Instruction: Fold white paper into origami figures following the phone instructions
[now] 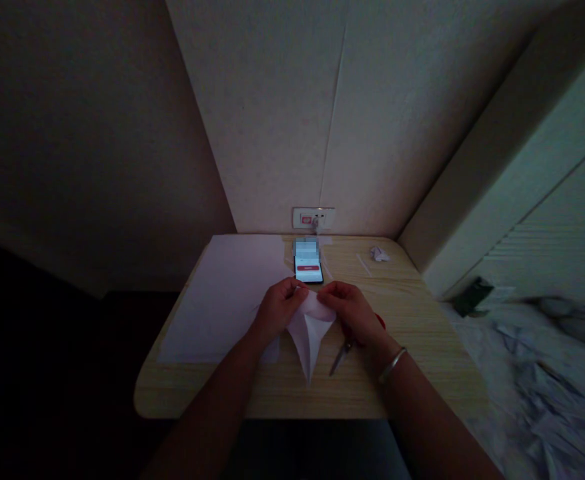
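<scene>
A folded piece of white paper (pixel 310 330) is held up over the near middle of the table, its narrow point toward me. My left hand (pixel 281 305) pinches its upper left edge between thumb and fingers. On the upper right edge, my right hand (pixel 348 307) pinches the same paper. Scissors (pixel 341 358) with red handles lie on the table under my right hand, which hides part of them. Just beyond the paper is a phone (pixel 308 261) with its screen lit.
Large white sheets (pixel 222 293) cover the left part of the wooden table (pixel 422 360). A small crumpled paper (pixel 379 254) sits at the back right. The wall behind carries a socket (pixel 313 218) with a plug in it. Crumpled papers (pixel 562 413) lie right of the table.
</scene>
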The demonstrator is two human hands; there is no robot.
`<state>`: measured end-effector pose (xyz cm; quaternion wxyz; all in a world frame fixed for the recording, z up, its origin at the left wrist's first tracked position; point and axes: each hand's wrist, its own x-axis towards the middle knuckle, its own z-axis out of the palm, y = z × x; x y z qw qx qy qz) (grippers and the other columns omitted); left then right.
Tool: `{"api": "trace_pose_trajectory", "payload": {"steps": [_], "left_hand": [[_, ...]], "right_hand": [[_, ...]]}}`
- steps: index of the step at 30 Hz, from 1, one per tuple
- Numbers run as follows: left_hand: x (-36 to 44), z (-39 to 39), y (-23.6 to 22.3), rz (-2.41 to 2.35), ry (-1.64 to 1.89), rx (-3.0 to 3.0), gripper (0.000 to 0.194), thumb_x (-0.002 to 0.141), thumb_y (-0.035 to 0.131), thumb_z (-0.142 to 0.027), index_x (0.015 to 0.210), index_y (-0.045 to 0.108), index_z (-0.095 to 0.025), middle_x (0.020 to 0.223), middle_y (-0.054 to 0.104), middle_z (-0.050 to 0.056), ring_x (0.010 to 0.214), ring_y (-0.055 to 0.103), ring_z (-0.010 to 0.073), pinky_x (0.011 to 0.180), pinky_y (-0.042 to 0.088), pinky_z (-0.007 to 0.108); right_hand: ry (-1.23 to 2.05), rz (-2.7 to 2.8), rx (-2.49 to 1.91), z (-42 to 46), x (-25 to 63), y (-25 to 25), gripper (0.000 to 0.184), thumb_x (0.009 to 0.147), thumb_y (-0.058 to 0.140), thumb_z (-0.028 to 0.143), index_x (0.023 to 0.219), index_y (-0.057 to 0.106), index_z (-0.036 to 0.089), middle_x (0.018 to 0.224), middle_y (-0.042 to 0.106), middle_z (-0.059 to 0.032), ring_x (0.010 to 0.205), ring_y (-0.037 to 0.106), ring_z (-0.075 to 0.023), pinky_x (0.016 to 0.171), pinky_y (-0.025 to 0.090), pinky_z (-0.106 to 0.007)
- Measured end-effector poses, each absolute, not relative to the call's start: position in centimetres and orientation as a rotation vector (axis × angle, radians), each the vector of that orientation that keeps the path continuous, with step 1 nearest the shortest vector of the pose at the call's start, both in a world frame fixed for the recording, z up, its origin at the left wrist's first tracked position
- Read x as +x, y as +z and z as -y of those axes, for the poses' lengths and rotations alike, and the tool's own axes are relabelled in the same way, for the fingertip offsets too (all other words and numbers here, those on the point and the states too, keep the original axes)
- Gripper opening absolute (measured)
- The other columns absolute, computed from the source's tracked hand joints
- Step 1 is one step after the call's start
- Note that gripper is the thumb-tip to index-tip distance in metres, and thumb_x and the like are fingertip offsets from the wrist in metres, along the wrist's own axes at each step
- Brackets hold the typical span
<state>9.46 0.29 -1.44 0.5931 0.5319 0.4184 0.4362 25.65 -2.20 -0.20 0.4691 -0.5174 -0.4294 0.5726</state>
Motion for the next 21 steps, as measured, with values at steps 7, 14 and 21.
{"api": "trace_pose_trajectory", "payload": {"steps": [7, 14, 21], "left_hand": [[9.7, -0.3, -1.9, -0.909, 0.932, 1.268, 0.025, 0.070, 0.067, -0.032, 0.086, 0.060, -0.014, 0.072, 0.063, 0.000, 0.061, 0.054, 0.0112, 0.057, 0.039, 0.021], [9.6, -0.4, -1.9, -0.937, 0.856, 1.236, 0.034, 0.065, 0.069, -0.025, 0.097, 0.063, -0.014, 0.080, 0.067, 0.003, 0.065, 0.058, 0.0145, 0.059, 0.042, 0.023], [9.5, -0.1, -1.3, -0.862, 0.864, 1.158, 0.041, 0.068, 0.070, -0.034, 0.102, 0.062, -0.013, 0.079, 0.067, 0.003, 0.067, 0.060, 0.0151, 0.062, 0.044, 0.024]], "right_hand": [[1.443, 1.101, -1.293, 2.4, 25.8, -0.2, 0.024, 0.066, 0.070, 0.039, 0.068, 0.063, 0.016, 0.049, 0.056, 0.0034, 0.039, 0.040, -0.0072, 0.038, 0.029, -0.021], [1.247, 0.943, -1.221, 1.5, 26.5, -1.2, 0.026, 0.063, 0.074, 0.039, 0.067, 0.062, 0.016, 0.054, 0.058, 0.0025, 0.045, 0.047, -0.0093, 0.044, 0.034, -0.022], [1.178, 0.921, -1.211, 1.5, 26.2, -1.3, 0.026, 0.066, 0.072, 0.039, 0.069, 0.061, 0.016, 0.057, 0.057, 0.0029, 0.047, 0.045, -0.0092, 0.045, 0.035, -0.022]]}}
